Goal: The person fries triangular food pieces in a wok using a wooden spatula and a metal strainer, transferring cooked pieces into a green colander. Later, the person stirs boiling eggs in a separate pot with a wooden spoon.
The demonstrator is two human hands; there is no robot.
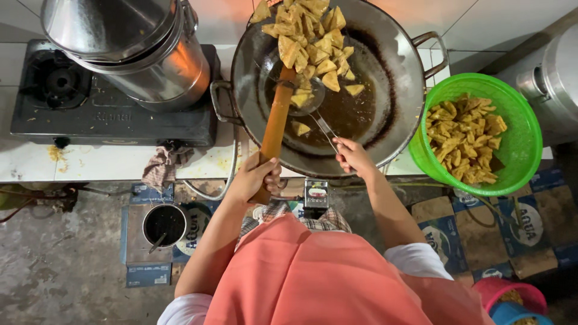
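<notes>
A big dark wok (385, 66) holds brown oil and several golden fried triangular pieces (310, 33), most heaped on its far side. My left hand (256, 177) grips the long wooden handle (276, 126) of a skimmer whose round head (301, 99) rests among the pieces. My right hand (352, 155) holds a thin metal utensil (325, 127) that reaches into the oil near the wok's front rim. A green plastic basket (518, 153) to the right of the wok is filled with more fried pieces (463, 144).
A black gas stove (72, 108) at the left carries a tall steel pot (138, 48). A rag (162, 165) hangs over the tiled counter edge. Below sit a small dark pot (164, 224), flattened cardboard boxes (475, 235), and pink and blue tubs (512, 301). Another steel vessel (557, 78) stands far right.
</notes>
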